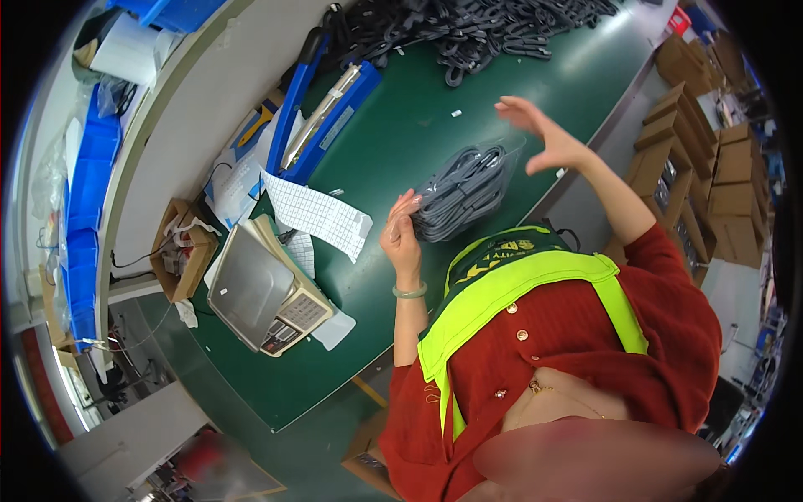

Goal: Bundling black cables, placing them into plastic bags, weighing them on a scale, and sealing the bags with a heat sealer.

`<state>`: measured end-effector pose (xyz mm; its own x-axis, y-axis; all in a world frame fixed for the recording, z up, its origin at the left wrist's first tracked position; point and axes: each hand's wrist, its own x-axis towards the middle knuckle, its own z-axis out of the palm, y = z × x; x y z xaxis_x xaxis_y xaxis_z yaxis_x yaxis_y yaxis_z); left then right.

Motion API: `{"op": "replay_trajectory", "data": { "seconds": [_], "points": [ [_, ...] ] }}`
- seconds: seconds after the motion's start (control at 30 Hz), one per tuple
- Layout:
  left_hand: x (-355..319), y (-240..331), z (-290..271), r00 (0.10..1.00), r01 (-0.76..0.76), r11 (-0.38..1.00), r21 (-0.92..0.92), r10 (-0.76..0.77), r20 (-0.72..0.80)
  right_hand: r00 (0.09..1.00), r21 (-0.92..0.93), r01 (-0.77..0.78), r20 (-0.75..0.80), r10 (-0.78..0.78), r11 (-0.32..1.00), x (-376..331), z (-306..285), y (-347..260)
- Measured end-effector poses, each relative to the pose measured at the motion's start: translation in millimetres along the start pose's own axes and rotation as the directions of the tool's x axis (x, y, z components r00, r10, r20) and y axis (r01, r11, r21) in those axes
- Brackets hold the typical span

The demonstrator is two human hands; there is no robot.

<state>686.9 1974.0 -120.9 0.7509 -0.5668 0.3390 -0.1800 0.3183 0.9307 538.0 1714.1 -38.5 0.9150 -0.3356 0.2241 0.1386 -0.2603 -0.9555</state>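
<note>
A clear plastic bag of grey cables (pixel 462 194) lies on the green table in front of my body, its coiled bundles packed together inside. My left hand (pixel 401 233) is closed at the bag's left end, fingers and thumb bent against the plastic. Beyond the other end, my right hand (pixel 545 142) is raised with its fingers stretched and the thumb apart. Nothing is in that hand, and a small gap separates it from the bag's edge.
A large pile of dark cables (pixel 468 33) covers the far table. Left of me are a weighing scale (pixel 259 289), a strip of white labels (pixel 318 216), a blue lever-handled device (pixel 322 117) and an open carton (pixel 180 259). Cardboard boxes (pixel 736 201) stand at the right.
</note>
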Motion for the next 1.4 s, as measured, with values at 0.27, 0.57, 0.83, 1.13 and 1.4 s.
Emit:
{"op": "replay_trajectory", "data": {
  "seconds": [0.27, 0.57, 0.83, 1.13, 1.4],
  "points": [
    [50, -12, 3, 0.935, 0.196, 0.98, -0.044, -0.2, -0.293, 0.977, 0.25, -0.212, 0.086, 0.197, 0.945, 73, 41, 80],
    [167, -100, -71, 0.674, 0.389, 0.862, -0.325, -0.507, -0.538, 0.907, 0.295, -0.404, 0.007, 0.421, 0.866, 250, 103, 177],
    [221, -143, -106, 0.528, 0.494, 0.8, -0.341, -0.588, -0.613, 0.903, 0.25, -0.422, 0.031, 0.428, 0.872, 331, 119, 241],
    [222, -166, -117, 0.493, 0.504, 0.785, -0.36, -0.604, -0.627, 0.903, 0.332, -0.427, 0.114, 0.413, 0.841, 335, 118, 241],
    [224, -161, -121, 0.463, 0.518, 0.761, -0.392, -0.634, -0.619, 0.941, 0.233, -0.328, -0.01, 0.339, 0.916, 344, 132, 254]
  ]
}}
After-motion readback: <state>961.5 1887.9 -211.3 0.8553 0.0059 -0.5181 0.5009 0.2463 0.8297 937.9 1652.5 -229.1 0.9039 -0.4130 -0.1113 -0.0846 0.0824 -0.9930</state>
